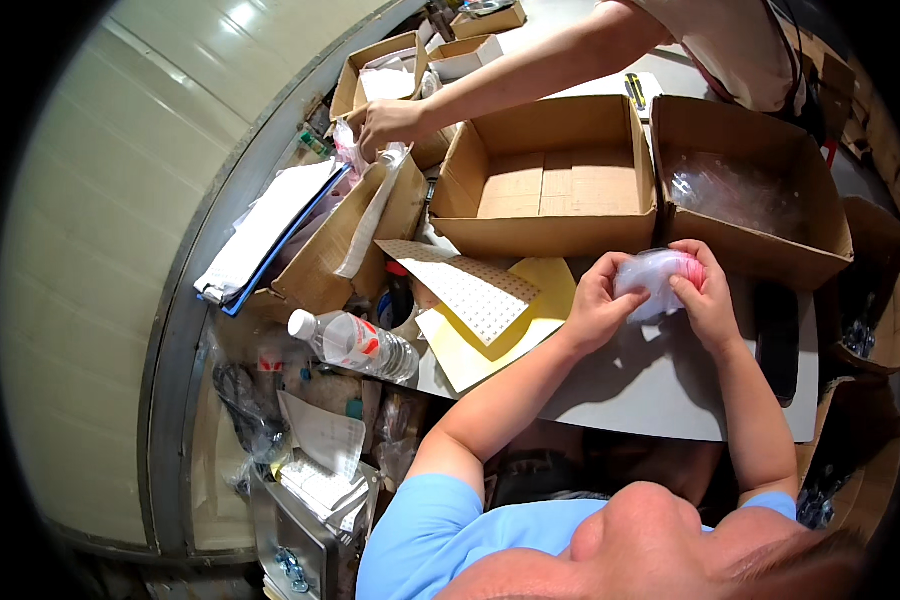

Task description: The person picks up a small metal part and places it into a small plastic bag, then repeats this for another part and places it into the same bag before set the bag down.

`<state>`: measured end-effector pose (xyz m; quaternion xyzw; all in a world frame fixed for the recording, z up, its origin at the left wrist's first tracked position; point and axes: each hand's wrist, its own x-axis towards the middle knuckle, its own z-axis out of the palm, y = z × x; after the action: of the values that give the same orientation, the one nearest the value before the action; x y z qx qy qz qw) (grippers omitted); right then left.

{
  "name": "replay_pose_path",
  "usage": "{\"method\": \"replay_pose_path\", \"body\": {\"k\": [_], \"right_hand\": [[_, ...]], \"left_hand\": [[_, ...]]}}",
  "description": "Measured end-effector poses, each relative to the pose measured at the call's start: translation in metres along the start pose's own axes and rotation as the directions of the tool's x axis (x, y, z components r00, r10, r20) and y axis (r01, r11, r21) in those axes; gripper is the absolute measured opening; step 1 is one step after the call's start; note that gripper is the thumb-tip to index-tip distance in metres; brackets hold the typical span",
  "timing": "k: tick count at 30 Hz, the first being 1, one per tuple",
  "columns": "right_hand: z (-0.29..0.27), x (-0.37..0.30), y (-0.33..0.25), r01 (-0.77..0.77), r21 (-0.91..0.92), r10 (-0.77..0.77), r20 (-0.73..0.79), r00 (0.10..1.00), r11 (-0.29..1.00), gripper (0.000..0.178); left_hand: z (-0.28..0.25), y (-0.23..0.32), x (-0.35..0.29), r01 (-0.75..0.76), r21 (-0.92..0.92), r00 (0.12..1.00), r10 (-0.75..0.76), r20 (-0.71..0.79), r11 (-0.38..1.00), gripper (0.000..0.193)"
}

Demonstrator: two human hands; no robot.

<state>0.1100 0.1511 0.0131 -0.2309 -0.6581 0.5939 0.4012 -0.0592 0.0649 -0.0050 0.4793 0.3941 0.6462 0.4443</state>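
Observation:
Above the front part of the table, a small clear plastic bag (650,283) with a pink band at one end is held between my two hands. My left hand (600,303) pinches its left side between thumb and fingers. At the pink end, my right hand (707,300) has its fingers and thumb closed on the bag. Whether anything lies inside the bag I cannot tell. Just beyond my hands stand an open cardboard box (550,235) and, to its right, another cardboard box (760,240) holding a heap of clear plastic bags (735,190).
Left of my arms lie a yellow sheet (555,290), a printed label sheet (470,300) and a tilted plastic bottle (370,345). A co-worker's arm (540,70) reaches across the far side toward a blue clipboard (280,240). A black object (775,340) lies at the table's right edge.

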Motion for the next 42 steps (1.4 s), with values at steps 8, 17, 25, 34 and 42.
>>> {"method": "replay_pose_path", "body": {"k": [8,17,25,34,42], "right_hand": [[0.009,-0.002,0.018,0.058,-0.059,-0.057,0.02,0.998,0.997,0.039],[0.008,-0.003,0.015,-0.003,-0.353,-0.021,-0.065,0.998,0.936,0.064],[0.01,-0.006,0.011,-0.011,-0.336,-0.021,-0.093,0.995,0.942,0.064],[0.003,0.0,0.023,-0.011,-0.369,0.037,0.063,0.997,0.929,0.04],[0.064,-0.027,-0.004,0.544,-0.531,-0.552,0.162,0.818,0.65,0.02]], "left_hand": [[0.001,0.002,0.003,0.038,0.634,0.988,0.064,-0.137,0.772,0.044],[-0.001,-0.003,0.004,-0.043,0.656,0.984,0.145,-0.102,0.753,0.064],[-0.003,-0.011,0.004,-0.084,0.511,0.963,0.202,-0.179,0.855,0.063],[0.004,-0.003,0.001,0.102,0.62,0.972,0.054,-0.227,0.778,0.041],[-0.004,-0.016,-0.005,-0.113,0.019,0.924,0.112,-0.364,0.993,0.023]]}}
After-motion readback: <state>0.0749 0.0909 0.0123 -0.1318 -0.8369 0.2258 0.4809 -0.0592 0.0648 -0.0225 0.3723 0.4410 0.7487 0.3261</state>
